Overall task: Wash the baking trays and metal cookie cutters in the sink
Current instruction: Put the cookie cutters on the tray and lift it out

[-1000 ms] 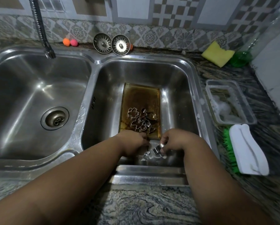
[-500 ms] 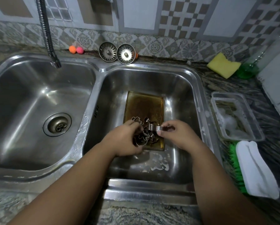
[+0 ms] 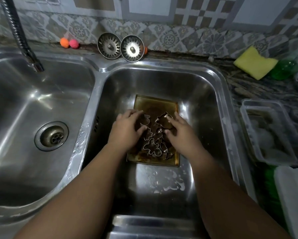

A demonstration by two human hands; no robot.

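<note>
In the middle of the frame, a baking tray [image 3: 155,105] lies flat on the bottom of the right-hand basin of a steel sink [image 3: 206,100]. The tray is rectangular with a low rim. Its surface is stained amber-brown and darkest toward its lower end, where burnt-looking patches show.

A heap of metal cookie cutters [image 3: 152,146] lies on the tray's lower half. They are thin, shiny outline shapes with lobed and scalloped edges, overlapping one another.

The left hand [image 3: 127,129] reaches in from the lower left. Its fingers are spread and lightly bent over one cutter at the upper left of the heap, with the thumb just below it. The right hand [image 3: 180,134] comes from the lower right, with its forefinger on a dark cutter at the upper right of the heap and its thumb beneath. I cannot tell whether either hand grips its cutter or only touches it.

Soap foam [image 3: 170,186] sits on the basin floor below the tray. A yellow sponge [image 3: 255,64] lies on the counter at the upper right.
</note>
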